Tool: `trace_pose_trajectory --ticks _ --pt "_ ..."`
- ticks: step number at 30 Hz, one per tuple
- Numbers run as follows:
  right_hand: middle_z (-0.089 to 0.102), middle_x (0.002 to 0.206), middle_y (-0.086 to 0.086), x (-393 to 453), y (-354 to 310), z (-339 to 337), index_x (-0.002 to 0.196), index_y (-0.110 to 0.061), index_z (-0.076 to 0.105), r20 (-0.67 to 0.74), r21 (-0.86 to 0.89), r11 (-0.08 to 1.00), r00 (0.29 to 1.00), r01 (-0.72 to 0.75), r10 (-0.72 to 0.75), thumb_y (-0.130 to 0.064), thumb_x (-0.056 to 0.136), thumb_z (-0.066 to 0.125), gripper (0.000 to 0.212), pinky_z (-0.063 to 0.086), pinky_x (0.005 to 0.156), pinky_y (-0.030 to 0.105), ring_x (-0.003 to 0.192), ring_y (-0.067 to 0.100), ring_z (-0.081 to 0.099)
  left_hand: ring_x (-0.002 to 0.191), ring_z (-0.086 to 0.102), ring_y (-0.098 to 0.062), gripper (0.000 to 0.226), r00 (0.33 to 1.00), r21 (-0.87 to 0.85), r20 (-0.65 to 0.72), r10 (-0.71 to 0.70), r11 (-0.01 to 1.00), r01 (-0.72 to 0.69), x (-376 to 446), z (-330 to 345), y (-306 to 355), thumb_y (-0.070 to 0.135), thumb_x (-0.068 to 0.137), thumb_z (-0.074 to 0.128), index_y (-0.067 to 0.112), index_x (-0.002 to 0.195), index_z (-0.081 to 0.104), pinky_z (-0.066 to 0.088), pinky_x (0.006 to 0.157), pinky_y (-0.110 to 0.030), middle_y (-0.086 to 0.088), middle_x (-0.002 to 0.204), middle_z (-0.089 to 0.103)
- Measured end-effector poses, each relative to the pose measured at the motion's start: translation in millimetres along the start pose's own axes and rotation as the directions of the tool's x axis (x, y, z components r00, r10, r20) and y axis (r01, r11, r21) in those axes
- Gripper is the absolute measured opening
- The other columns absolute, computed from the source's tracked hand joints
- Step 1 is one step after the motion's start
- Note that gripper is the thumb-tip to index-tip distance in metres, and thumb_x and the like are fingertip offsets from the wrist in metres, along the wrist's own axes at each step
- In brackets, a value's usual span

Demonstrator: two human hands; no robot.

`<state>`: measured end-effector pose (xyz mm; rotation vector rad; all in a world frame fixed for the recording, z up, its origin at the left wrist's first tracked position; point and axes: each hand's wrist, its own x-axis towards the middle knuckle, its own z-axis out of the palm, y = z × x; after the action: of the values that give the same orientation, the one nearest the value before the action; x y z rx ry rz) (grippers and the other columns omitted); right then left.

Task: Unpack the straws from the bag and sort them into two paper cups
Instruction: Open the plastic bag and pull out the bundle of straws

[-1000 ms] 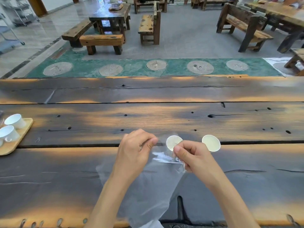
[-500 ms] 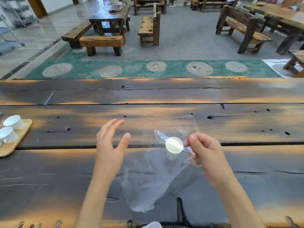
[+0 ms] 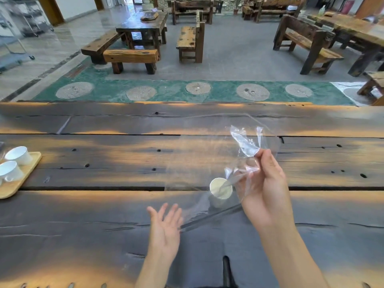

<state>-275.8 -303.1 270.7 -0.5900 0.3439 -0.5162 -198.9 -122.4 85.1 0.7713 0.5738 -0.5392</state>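
My right hand (image 3: 265, 188) pinches a clear plastic bag (image 3: 245, 142) and holds it up above the dark wooden table (image 3: 104, 215). The bag's film hangs down in front of a white paper cup (image 3: 220, 191) that stands upright just left of this hand. A second paper cup is hidden behind my right hand. My left hand (image 3: 165, 227) hovers open, palm up, fingers spread, near the bag's lower edge and below-left of the cup. I see no straws.
A light wooden tray (image 3: 12, 188) with white ceramic cups (image 3: 18, 155) sits at the table's left edge. Beyond the far edge lie a green floor strip, wooden benches and other tables.
My left hand let go of the bag and dropped toward me, turning palm up. My right hand lifted the bag up and to the right, and now covers the right cup.
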Motion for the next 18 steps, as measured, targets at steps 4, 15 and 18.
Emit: trace_pose_trajectory --ticks 4,15,18 --pt "0.049 0.07 -0.008 0.9 -5.3 10.6 0.079 -0.02 0.067 -0.002 0.209 0.978 1.0 -0.028 0.029 -0.032 0.09 0.059 0.018 0.048 0.063 0.017 0.062 0.007 0.046 0.105 0.066 -0.037 0.035 0.977 -0.141 0.046 -0.209 0.967 0.213 -8.2 3.2 -28.3 0.024 0.097 0.049 -0.001 0.119 0.06 0.049 0.084 -0.048 -0.027 0.136 0.059" --pt "0.054 0.068 -0.006 8.9 -20.9 -2.1 0.082 -0.017 0.066 -0.037 0.363 0.932 0.999 0.019 -0.006 -0.03 0.101 0.051 0.028 0.053 0.061 0.018 0.059 0.004 0.053 0.135 0.048 -0.045 0.048 0.731 0.11 0.629 -0.265 0.961 0.254 -30.5 20.1 -44.7 -0.01 0.068 0.084 0.004 0.113 0.073 0.045 0.108 -0.052 -0.021 0.139 0.06" --pt "0.057 0.074 -0.003 13.0 -22.5 -17.6 0.084 -0.018 0.065 -0.062 0.234 0.971 0.997 0.047 -0.033 -0.029 0.101 0.05 0.025 0.054 0.062 0.022 0.062 0.007 0.055 0.131 0.054 -0.038 0.061 0.778 0.1 0.591 -0.216 0.976 0.195 -32.3 32.4 -35.2 0.016 0.074 0.088 0.005 0.129 0.065 0.049 0.103 -0.049 -0.018 0.142 0.058"
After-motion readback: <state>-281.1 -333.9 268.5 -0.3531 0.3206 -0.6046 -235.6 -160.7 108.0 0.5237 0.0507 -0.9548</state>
